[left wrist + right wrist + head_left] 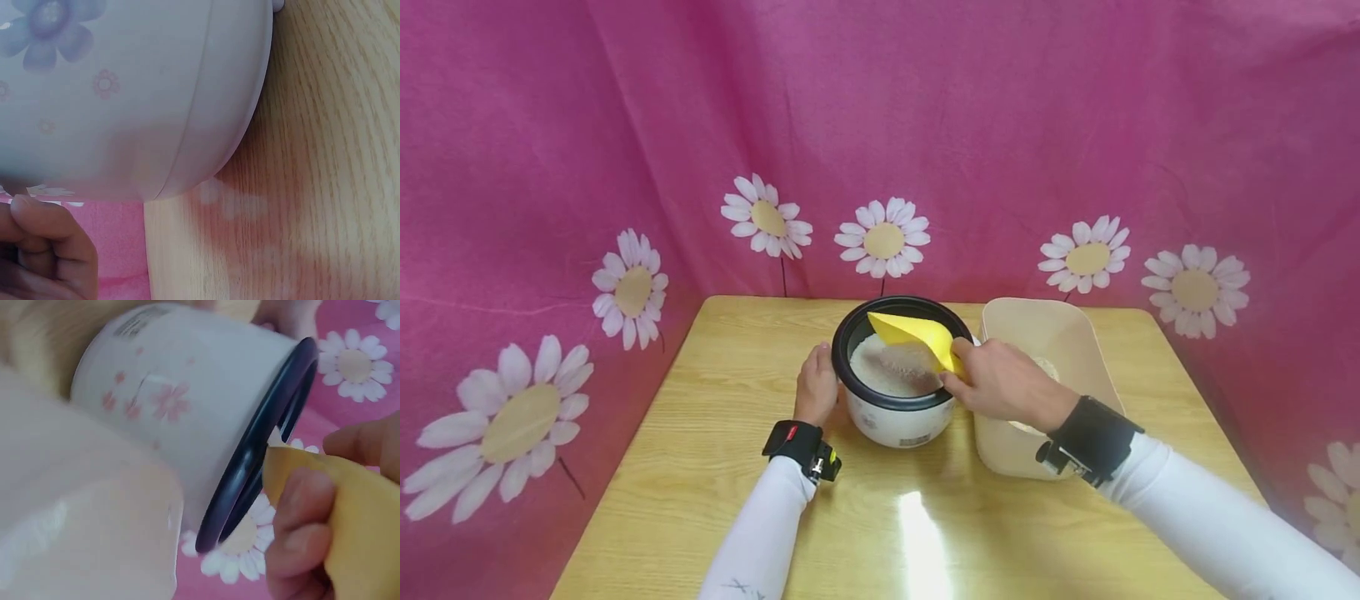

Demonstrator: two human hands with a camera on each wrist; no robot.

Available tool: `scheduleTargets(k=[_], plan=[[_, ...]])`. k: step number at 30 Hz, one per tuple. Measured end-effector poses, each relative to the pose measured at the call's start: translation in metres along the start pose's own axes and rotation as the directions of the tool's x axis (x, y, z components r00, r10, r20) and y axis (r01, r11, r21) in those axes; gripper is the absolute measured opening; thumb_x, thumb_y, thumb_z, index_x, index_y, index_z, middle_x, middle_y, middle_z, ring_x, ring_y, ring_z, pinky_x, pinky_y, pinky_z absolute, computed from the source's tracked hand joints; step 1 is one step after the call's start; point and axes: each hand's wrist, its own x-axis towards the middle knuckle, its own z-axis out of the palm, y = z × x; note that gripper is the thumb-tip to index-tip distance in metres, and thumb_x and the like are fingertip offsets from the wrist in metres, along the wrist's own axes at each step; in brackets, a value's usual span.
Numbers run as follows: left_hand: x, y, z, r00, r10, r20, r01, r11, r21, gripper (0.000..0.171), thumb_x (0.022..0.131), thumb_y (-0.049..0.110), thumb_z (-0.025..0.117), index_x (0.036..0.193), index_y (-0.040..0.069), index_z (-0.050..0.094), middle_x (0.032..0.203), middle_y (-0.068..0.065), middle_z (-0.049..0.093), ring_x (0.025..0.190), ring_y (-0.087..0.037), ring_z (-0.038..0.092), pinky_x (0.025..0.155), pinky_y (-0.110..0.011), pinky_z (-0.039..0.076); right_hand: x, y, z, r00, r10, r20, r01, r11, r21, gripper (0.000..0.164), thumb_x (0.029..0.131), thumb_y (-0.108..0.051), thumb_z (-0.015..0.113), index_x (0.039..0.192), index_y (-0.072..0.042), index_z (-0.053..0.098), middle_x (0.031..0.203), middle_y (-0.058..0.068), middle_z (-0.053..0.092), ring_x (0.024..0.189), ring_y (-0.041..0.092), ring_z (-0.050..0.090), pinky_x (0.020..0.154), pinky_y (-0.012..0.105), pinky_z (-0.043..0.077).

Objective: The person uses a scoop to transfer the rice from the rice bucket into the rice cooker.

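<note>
A white rice cooker (901, 427) with a black rim and printed flowers stands on the table, with white rice (876, 367) inside. My right hand (1003, 379) grips a yellow scoop (917, 332) by its handle, tilted over the cooker's opening. Below the scoop, a blurred stream of grains falls onto the rice. At the cooker's left side, my left hand (817, 386) holds on just under the rim; its curled fingers (53, 228) show in the left wrist view, while the spot they grip is mostly cut off.
Close to the cooker's right stands a tall cream bin (1011, 450) with rice in it, partly hidden by my right arm. Both stand on a wooden table (722, 467). A pink curtain (970, 150) with daisies hangs behind and along the sides.
</note>
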Motion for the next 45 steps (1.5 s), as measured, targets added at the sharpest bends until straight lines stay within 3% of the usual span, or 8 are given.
scheduleTargets(k=[7,15,19,22,26,36,39,45], plan=[[0.005,0.002,0.001,1.000,0.009,0.007,-0.009,1.000,0.000,0.057,0.112,0.048,0.023,0.145,0.011,0.052,0.146,-0.013,0.058,0.144,-0.030,0.051,0.122,-0.053,0.037,-0.005,0.004,-0.003,0.982,-0.140,-0.123,0.114,0.973,-0.201,0.023,0.092,-0.027,0.069,0.093,-0.010,0.054,0.059,-0.001,0.047,0.049,0.013,0.045,0.048,0.025,0.035],[0.003,0.002,0.002,1.000,0.014,-0.003,-0.014,1.000,0.006,0.055,0.113,0.045,0.024,0.144,0.009,0.052,0.146,-0.014,0.059,0.142,-0.032,0.051,0.121,-0.054,0.038,-0.008,0.016,-0.005,0.994,-0.052,-0.100,0.048,0.998,-0.043,0.023,0.094,-0.028,0.069,0.099,-0.009,0.058,0.063,-0.001,0.050,0.052,0.011,0.046,0.052,0.025,0.038],[0.001,0.001,0.003,1.000,0.012,0.002,-0.012,1.000,0.002,0.056,0.113,0.045,0.023,0.146,0.010,0.051,0.149,-0.013,0.057,0.145,-0.031,0.049,0.123,-0.053,0.036,-0.016,0.026,-0.008,0.998,0.036,-0.043,-0.028,0.984,0.177,0.024,0.098,-0.032,0.068,0.101,-0.010,0.061,0.067,0.001,0.054,0.055,0.014,0.050,0.054,0.026,0.042],[0.001,0.001,0.003,1.000,0.008,0.008,-0.008,1.000,0.002,0.057,0.113,0.046,0.022,0.148,0.011,0.050,0.152,-0.012,0.055,0.148,-0.031,0.047,0.124,-0.053,0.034,-0.026,0.036,-0.013,0.991,0.123,0.047,-0.131,0.898,0.420,0.028,0.102,-0.038,0.064,0.102,-0.010,0.061,0.069,0.003,0.057,0.056,0.018,0.054,0.054,0.029,0.047],[0.001,0.001,0.002,1.000,0.005,0.000,-0.005,1.000,0.001,0.056,0.113,0.045,0.023,0.148,0.011,0.050,0.149,-0.014,0.057,0.143,-0.033,0.050,0.121,-0.054,0.038,-0.039,0.051,-0.019,0.973,0.189,0.131,-0.227,0.693,0.684,0.038,0.105,-0.042,0.058,0.105,-0.004,0.060,0.069,0.003,0.059,0.052,0.019,0.055,0.050,0.032,0.049],[0.000,-0.003,-0.002,1.000,0.013,-0.008,-0.013,1.000,-0.007,0.055,0.113,0.045,0.023,0.143,0.009,0.053,0.143,-0.015,0.059,0.137,-0.032,0.053,0.117,-0.054,0.040,-0.084,0.101,-0.025,0.943,0.268,0.198,-0.272,0.277,0.922,0.033,0.109,-0.042,0.050,0.108,-0.012,0.061,0.073,-0.007,0.062,0.054,0.007,0.058,0.050,0.022,0.051],[-0.001,-0.004,-0.001,1.000,0.014,-0.007,-0.014,1.000,-0.013,0.055,0.113,0.045,0.024,0.141,0.010,0.054,0.140,-0.015,0.061,0.133,-0.032,0.054,0.115,-0.053,0.041,-0.104,0.114,-0.020,0.940,0.293,0.177,-0.250,0.234,0.940,0.030,0.110,-0.040,0.048,0.107,-0.013,0.061,0.072,-0.007,0.063,0.053,0.007,0.058,0.050,0.022,0.050],[-0.001,-0.001,-0.002,1.000,0.014,0.000,-0.014,1.000,0.002,0.059,0.113,0.046,0.023,0.150,0.007,0.048,0.152,-0.015,0.055,0.147,-0.033,0.047,0.123,-0.053,0.035,-0.145,0.130,-0.011,0.929,0.342,0.140,-0.230,0.240,0.943,0.027,0.111,-0.036,0.045,0.109,-0.014,0.060,0.072,-0.008,0.062,0.053,0.007,0.059,0.050,0.025,0.050]])
